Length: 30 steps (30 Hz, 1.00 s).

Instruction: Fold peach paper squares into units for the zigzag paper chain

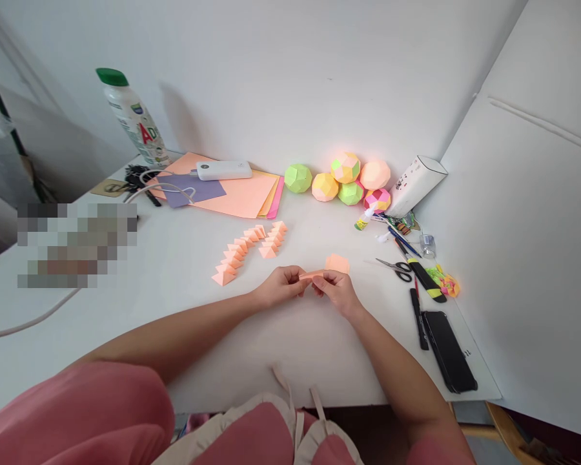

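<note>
Both of my hands are closed on one small piece of peach paper (pixel 312 276) above the table. My left hand (pixel 281 285) pinches its left end, while my right hand (pixel 337 289) grips the right end. Just behind my right hand lies a flat stack of peach paper pieces (pixel 337 263), partly covered by it. Beyond my left hand, folded peach paper units stand in two rows: a longer curved row (pixel 237 252) and a shorter row (pixel 274 239). The folds of the held piece are partly hidden by my fingers.
Several faceted paper balls (pixel 346 168) sit by the wall. Coloured paper sheets (pixel 237 194) lie at the back under a white power bank (pixel 224 170). Scissors (pixel 401 269), a cutter knife (pixel 427 279) and a phone (pixel 449 352) are on the right. A bottle (pixel 135 119) stands back left.
</note>
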Tool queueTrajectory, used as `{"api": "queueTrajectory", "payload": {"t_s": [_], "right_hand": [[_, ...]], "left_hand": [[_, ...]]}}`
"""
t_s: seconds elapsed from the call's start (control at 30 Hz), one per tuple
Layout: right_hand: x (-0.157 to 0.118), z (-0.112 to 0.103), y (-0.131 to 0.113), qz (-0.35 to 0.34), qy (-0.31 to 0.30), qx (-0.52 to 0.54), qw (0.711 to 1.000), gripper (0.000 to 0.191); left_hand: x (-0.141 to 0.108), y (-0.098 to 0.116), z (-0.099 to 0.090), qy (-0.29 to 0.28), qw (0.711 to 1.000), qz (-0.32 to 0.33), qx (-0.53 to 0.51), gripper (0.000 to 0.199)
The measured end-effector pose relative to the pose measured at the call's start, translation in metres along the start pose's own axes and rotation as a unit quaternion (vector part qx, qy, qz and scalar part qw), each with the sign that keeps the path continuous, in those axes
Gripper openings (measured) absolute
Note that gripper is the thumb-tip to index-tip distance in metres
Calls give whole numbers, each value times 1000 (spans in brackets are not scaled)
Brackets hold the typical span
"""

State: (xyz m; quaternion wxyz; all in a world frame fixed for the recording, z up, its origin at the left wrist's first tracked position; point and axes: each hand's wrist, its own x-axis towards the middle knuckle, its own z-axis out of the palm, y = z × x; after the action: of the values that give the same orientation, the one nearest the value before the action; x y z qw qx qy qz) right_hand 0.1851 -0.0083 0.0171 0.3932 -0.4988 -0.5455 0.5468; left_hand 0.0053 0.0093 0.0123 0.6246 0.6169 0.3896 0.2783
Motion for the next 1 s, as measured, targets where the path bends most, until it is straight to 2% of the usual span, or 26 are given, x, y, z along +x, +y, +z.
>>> {"api": "queueTrajectory", "payload": {"t_s": [0.2, 0.5, 0.87, 1.0], "right_hand": [[-1, 0, 0, 6, -2, -10, 1000, 24], [-1, -1, 5, 19, -20, -44, 999, 11], [6, -16, 6, 18, 17, -14, 1000, 10], [9, -23, 0, -28, 67, 18, 997, 15]], "left_hand": [[0, -3, 0, -4, 1000, 4, 9, 29], [0, -1, 3, -16, 1000, 5, 20, 26], [0, 0, 0, 13, 1000, -11, 12, 32], [1, 0, -1, 21, 1000, 0, 11, 35]]}}
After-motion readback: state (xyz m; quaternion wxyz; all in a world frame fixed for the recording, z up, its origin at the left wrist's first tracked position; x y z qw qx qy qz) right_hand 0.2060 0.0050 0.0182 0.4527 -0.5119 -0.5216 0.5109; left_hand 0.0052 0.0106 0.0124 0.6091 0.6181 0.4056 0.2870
